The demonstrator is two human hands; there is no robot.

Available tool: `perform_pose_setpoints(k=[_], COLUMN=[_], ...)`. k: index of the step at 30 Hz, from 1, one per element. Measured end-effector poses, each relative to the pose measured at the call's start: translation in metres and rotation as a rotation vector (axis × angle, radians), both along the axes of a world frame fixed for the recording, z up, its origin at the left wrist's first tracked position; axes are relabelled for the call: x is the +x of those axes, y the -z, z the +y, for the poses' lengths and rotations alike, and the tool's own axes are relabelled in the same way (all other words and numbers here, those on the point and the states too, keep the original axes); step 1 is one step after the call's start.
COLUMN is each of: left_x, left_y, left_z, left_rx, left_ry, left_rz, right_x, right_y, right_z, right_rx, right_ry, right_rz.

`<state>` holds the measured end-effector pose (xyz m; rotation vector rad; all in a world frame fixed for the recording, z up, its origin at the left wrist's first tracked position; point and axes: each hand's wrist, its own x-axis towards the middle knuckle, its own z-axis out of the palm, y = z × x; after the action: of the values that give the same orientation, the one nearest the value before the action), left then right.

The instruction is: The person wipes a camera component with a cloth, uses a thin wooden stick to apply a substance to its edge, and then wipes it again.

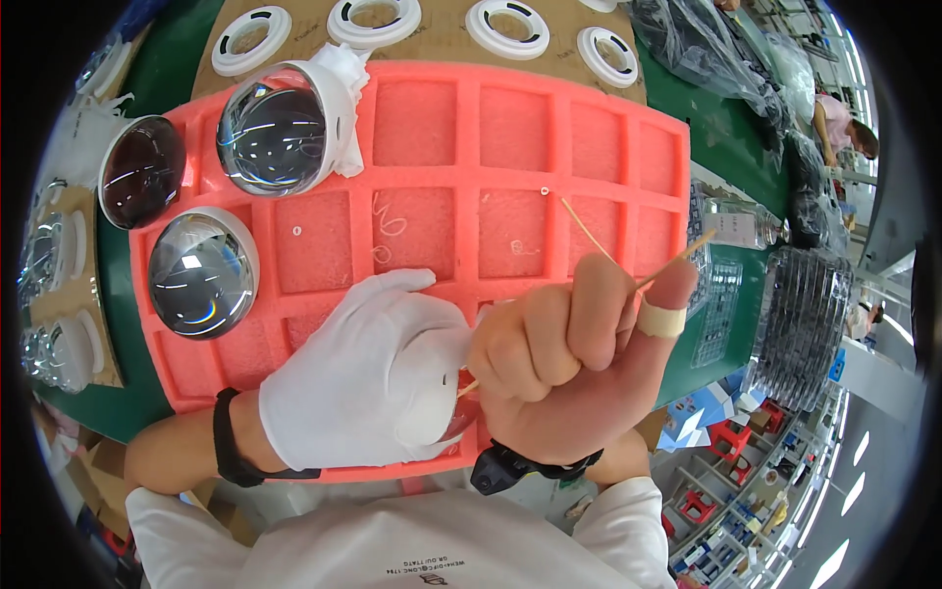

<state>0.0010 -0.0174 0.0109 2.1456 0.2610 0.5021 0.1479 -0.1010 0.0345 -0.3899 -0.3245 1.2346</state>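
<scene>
My left hand (358, 368), in a white glove, is wrapped round a white rounded housing (432, 383) with a small dark slot. The glove covers much of it. A reddish, see-through edge shows below. My bare right hand (569, 358) is closed right beside it, with a tan band round the thumb. Its fingers pinch a thin tan strip (587, 231); one end sticks up, and another tan length points out past the thumb. A short tan piece (467, 390) also shows between the hands, against the housing. Whether these are one strip I cannot tell.
Under my hands lies a pink foam tray (466, 177) with square pockets. Clear domes in white rims (273, 137) (201, 275) and a dark dome (144, 172) sit at its left. White rings (507, 29) lie on cardboard behind. Stacked clear plastic trays (800, 324) stand right.
</scene>
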Motion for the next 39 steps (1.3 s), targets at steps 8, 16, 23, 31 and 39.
perform_pose_setpoints(k=[8,16,23,31,39], left_x=[-0.002,-0.002,-0.005,0.003,0.001], left_y=[0.003,0.0,-0.001,-0.008,0.006], left_z=[-0.002,0.0,-0.001,0.004,-0.005], left_rx=[0.037,0.104,0.07,-0.099,0.02], left_ry=[0.047,0.083,0.075,0.15,0.012], left_rz=[0.093,0.072,0.044,0.174,-0.019], right_x=[-0.008,-0.018,-0.009,-0.012,-0.011], right_y=[0.004,0.004,0.008,0.007,0.005], right_z=[-0.006,-0.006,-0.005,-0.011,-0.006], right_rx=[0.029,-0.002,0.012,-0.022,-0.095], right_ry=[-0.047,0.073,-0.088,-0.046,0.152], right_rz=[0.001,-0.025,-0.209,-0.072,-0.004])
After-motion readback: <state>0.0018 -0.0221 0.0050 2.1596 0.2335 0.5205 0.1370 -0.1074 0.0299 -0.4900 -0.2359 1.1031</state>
